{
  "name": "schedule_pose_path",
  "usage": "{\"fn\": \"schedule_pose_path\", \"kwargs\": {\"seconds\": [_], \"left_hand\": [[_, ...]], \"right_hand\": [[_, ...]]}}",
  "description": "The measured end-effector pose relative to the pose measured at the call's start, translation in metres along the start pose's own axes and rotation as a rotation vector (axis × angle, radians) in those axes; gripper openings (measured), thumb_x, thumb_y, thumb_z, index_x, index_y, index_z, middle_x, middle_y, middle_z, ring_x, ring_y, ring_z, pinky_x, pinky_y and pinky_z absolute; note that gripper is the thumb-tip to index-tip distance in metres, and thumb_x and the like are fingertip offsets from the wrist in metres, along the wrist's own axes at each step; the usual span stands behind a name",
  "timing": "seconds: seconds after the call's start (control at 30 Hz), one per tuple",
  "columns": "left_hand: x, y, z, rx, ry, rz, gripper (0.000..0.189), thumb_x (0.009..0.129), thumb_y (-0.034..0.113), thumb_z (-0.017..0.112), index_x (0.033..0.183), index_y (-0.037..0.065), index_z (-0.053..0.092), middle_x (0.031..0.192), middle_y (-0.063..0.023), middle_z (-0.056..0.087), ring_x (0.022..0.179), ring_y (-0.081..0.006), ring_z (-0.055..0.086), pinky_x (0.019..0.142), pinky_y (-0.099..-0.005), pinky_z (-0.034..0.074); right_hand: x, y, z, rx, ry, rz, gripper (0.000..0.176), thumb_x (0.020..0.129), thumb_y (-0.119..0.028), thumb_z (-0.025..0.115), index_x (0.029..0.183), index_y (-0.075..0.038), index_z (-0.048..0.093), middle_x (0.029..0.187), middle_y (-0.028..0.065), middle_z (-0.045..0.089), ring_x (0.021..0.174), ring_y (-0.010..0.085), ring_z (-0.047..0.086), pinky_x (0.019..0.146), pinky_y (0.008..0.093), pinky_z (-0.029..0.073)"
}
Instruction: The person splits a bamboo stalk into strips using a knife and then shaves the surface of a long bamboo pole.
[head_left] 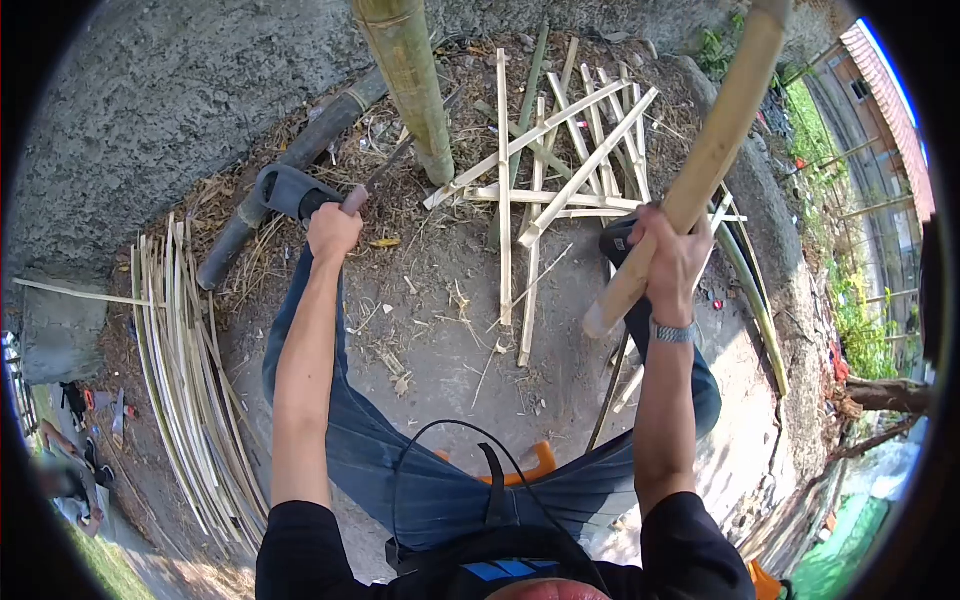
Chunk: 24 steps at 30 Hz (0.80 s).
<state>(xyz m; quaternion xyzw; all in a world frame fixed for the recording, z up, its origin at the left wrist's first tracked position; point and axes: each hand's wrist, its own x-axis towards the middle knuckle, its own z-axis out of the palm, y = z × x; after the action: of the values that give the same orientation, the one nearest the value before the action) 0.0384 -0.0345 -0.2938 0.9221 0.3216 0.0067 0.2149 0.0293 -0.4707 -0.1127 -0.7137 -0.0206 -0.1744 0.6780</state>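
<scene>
My left hand (333,234) is closed around the wooden handle of a machete (356,198). Its dark blade (388,165) points up and right, toward a thick greenish bamboo pole (405,85) that stands upright on the ground. A smooth, pale wooden pole (728,125) slants across the right side, and my right hand (672,255) is wrapped around its lower part. Split bamboo strips (590,180) lie crossed in a loose pile between the two hands, beyond my knees.
Long thin bamboo strips (185,370) are bundled on the left. A dark bamboo pole (235,245) lies by the grey wall (180,110). Shavings (392,368) litter the ground. Orange seat parts (535,462) show between my legs. A person (75,480) is at far left.
</scene>
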Motion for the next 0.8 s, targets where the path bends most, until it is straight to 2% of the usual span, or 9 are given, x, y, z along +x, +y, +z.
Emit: {"fn": "schedule_pose_path", "kwargs": {"seconds": [0.03,0.1,0.17,0.2,0.33,0.43,0.57,0.6,0.8], "left_hand": [[0.003,0.005,-0.001,0.0,-0.005,-0.009,0.035,0.085,0.034,0.072,0.105,0.006,0.079,0.105,-0.0215,0.076,0.102,-0.0389,0.072,0.092,-0.0482,0.056],[0.004,0.018,-0.008,0.027,0.029,0.035,0.034,0.085,0.035,0.072,0.104,0.007,0.079,0.102,-0.0213,0.076,0.099,-0.0383,0.073,0.091,-0.0479,0.057],[0.009,0.034,-0.016,0.067,0.026,0.048,0.035,0.085,0.035,0.072,0.105,0.007,0.078,0.104,-0.0217,0.076,0.101,-0.0393,0.072,0.09,-0.0484,0.056],[0.012,0.043,-0.023,0.084,0.031,0.042,0.036,0.084,0.035,0.072,0.106,0.007,0.078,0.105,-0.0217,0.075,0.102,-0.0397,0.072,0.091,-0.0487,0.056],[0.041,0.06,-0.032,0.15,-0.007,0.058,0.039,0.083,0.034,0.071,0.109,0.004,0.077,0.112,-0.0222,0.074,0.107,-0.0396,0.071,0.094,-0.0484,0.056],[0.045,0.069,-0.04,0.151,-0.011,0.064,0.04,0.082,0.031,0.071,0.111,0.003,0.076,0.114,-0.0223,0.074,0.108,-0.0392,0.071,0.094,-0.0479,0.056],[0.047,0.059,-0.037,0.141,-0.036,0.051,0.039,0.082,0.029,0.072,0.111,0.003,0.076,0.114,-0.0228,0.074,0.109,-0.0393,0.071,0.095,-0.0477,0.055],[0.045,0.054,-0.037,0.148,-0.028,0.05,0.039,0.082,0.029,0.072,0.111,0.003,0.076,0.114,-0.0228,0.074,0.109,-0.0393,0.071,0.095,-0.0477,0.055],[0.042,0.056,-0.036,0.138,-0.047,0.009,0.041,0.082,0.032,0.073,0.11,0.002,0.076,0.114,-0.0228,0.074,0.11,-0.0387,0.07,0.097,-0.0472,0.055]], "right_hand": [[0.038,-0.043,-0.006,0.02,0.091,-0.158,0.04,0.081,-0.011,0.078,0.11,0.006,0.057,0.08,0.0123,0.065,0.06,0.0186,0.064,0.055,0.0312,0.054],[0.118,-0.126,-0.028,0.237,0.267,-0.468,0.027,0.086,-0.011,0.075,0.101,0.009,0.064,0.08,0.0146,0.065,0.066,0.0235,0.066,0.067,0.038,0.059],[0.16,-0.223,-0.036,0.176,0.324,-0.754,0.032,0.094,-0.022,0.055,0.124,-0.012,0.061,0.096,0.0075,0.064,0.089,0.0188,0.066,0.071,0.0373,0.057],[0.216,-0.263,-0.071,0.048,0.221,-0.988,0.021,0.094,-0.024,0.058,0.112,-0.016,0.063,0.095,0.0044,0.061,0.083,0.0175,0.063,0.07,0.0377,0.057],[0.205,-0.269,-0.031,0.334,0.205,-1.009,0.015,0.093,-0.026,0.06,0.103,-0.015,0.062,0.09,0.0046,0.059,0.079,0.0185,0.062,0.07,0.0367,0.056],[0.164,-0.15,0.005,0.111,0.04,-0.726,0.016,0.086,-0.016,0.066,0.098,-0.006,0.062,0.08,0.0059,0.063,0.071,0.0178,0.063,0.066,0.0349,0.055],[-0.028,0.137,0.061,-0.231,-0.454,0.484,0.025,0.073,-0.004,0.074,0.093,0.003,0.061,0.07,0.0072,0.065,0.054,0.0152,0.061,0.052,0.0321,0.051],[-0.061,0.218,0.046,-0.426,-0.616,0.598,0.031,0.073,-0.009,0.074,0.097,0.01,0.066,0.076,0.0103,0.069,0.062,0.0191,0.067,0.059,0.0342,0.054],[0.068,0.073,0.0,-0.44,-0.292,0.068,0.02,0.073,-0.009,0.074,0.084,0.001,0.062,0.065,0.0051,0.064,0.054,0.0139,0.061,0.051,0.0296,0.05]]}}
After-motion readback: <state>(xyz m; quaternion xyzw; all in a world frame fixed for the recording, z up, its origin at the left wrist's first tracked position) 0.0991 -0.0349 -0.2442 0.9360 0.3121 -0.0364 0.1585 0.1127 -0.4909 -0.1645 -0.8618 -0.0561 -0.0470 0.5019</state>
